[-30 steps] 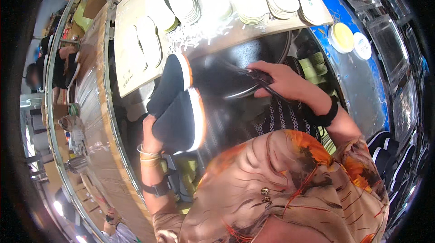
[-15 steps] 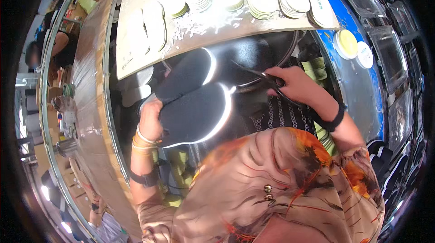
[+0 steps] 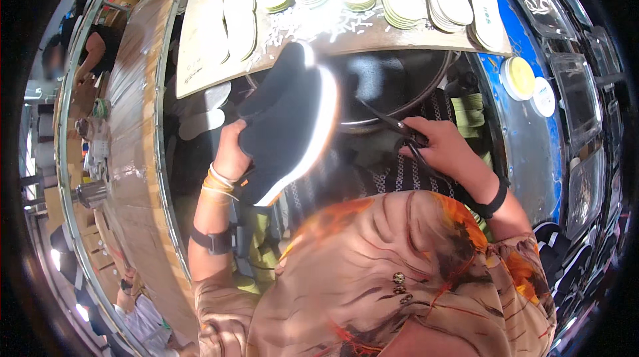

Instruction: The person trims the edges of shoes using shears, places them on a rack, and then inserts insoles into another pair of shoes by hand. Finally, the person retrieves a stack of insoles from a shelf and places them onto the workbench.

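My left hand is closed around the near end of a pair of black shoes with white soles. The nearer shoe is tilted, its white sole edge facing right. Behind it, the other shoe is mostly hidden and reaches up to the front edge of the board. In my right hand is a pair of dark scissors, gripped by the handles. Their blades point up and left, apart from the shoes, in front of a dark round-rimmed basin.
Ahead lies a pale board bearing stacks of insoles and white scraps. To the right, a blue-edged table holds a yellow-topped round tub and a white round lid. A plastic-covered bench runs along the left; other people are beyond it.
The shoes have turned more upright, and their far ends have swung up toward the board. My right hand and the scissors have shifted slightly right and down.
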The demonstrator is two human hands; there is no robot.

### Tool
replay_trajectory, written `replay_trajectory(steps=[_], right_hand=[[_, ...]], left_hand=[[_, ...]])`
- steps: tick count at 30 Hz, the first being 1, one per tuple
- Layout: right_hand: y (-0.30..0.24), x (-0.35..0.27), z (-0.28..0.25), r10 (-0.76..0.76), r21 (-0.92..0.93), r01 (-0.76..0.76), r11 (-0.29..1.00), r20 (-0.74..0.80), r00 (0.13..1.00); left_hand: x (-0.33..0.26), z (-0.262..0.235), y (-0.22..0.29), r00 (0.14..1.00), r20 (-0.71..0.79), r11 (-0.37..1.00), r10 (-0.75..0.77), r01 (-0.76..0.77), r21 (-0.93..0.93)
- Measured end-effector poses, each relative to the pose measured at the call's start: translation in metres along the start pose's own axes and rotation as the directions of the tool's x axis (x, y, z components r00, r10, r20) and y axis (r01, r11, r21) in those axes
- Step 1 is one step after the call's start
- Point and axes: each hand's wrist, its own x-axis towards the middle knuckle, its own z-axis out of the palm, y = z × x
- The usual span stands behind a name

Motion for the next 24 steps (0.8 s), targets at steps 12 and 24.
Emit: replay_trajectory(steps=[12, 24], right_hand=[[-0.040, 0.021, 0.006, -0.178, -0.188, 0.167, 0.968, -0.042, 0.983], [0.211, -0.162, -0.072, 0.398, -0.038, -0.759, 0.650, -0.834, 0.383]], left_hand=[[-0.045, 0.030, 0.051, 0.938, 0.052, 0.666, -0.342, 0.281, -0.691], [0.039, 0.056, 0.053, 0.895, -0.184, 0.776, -0.407, 0.233, -0.586]])
